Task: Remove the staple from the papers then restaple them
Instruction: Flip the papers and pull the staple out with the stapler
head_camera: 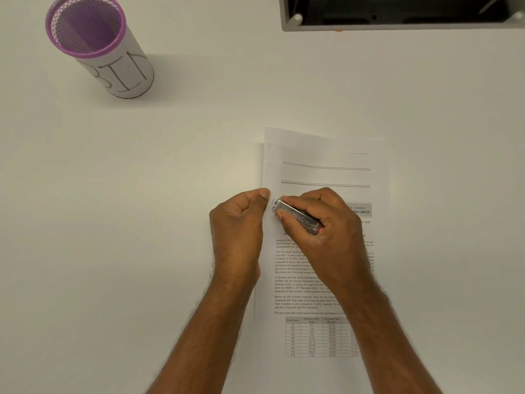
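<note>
Fingers [287, 201] of my right hand [321, 223] grip silver stapler [298, 218]; left hand [241, 217] curled, thumb pressing printed papers [318, 160]. Purple-rimmed mesh bin [96, 44] on bench [170, 194], contents indiscernible.

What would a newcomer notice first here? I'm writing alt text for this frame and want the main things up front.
First, the two hands at the centre: the right hand grips a small metal stapler at the left edge of the printed papers, while the left hand, fingers curled, thumb at the paper's edge, steadies them. Next, the purple-rimmed mesh cup lettered BIN stands at the far left of the white table.
</note>
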`<state>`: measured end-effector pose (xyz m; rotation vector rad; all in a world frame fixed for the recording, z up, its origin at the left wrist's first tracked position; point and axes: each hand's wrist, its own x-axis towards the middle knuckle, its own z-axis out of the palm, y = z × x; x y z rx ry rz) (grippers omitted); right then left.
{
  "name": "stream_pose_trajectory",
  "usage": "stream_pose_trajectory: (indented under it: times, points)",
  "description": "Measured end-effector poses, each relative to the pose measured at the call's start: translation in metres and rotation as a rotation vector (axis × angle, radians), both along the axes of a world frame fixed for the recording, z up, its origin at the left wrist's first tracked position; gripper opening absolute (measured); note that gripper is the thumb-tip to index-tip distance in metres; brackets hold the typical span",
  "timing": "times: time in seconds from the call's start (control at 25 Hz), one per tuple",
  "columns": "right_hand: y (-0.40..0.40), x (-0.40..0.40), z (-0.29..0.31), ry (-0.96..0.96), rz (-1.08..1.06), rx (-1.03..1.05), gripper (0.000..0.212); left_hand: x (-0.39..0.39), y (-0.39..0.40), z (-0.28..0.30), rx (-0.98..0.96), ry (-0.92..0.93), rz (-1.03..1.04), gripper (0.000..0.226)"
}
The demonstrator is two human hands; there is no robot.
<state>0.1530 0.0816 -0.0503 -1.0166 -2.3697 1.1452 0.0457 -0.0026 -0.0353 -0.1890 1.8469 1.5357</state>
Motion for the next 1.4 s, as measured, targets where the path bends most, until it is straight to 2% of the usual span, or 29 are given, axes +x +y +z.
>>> stream_pose_trajectory:
  times: [0.2, 0.44, 0.68, 0.88, 1.08, 1.4]
  points:
    - [-0.003, -0.007, -0.006, -0.023, -0.029, -0.044, 0.032, 0.001, -0.001, -0.002, -0.006, 0.034, -0.018, 0.017]
    - [-0.02, -0.014, -0.012, 0.077, -0.143, 0.015, 0.026, -0.001, 0.001, -0.004, -0.021, 0.01, 0.017, 0.015]
    - [-0.033, -0.021, -0.015, 0.09, -0.224, 0.1, 0.035, -0.001, 0.003, -0.005, -0.038, 0.016, 0.028, 0.012]
    - [-0.04, -0.023, -0.018, 0.068, -0.269, 0.158, 0.036, -0.001, 0.003, -0.007, -0.038, 0.02, 0.031, 0.021]
    - [-0.042, -0.024, -0.021, 0.062, -0.282, 0.188, 0.036, 0.0, 0.003, -0.011, -0.059, 0.046, 0.032, 0.011]
    - [-0.041, -0.027, -0.018, 0.054, -0.294, 0.176, 0.037, -0.001, 0.002, -0.011, -0.037, 0.014, 0.022, 0.024]
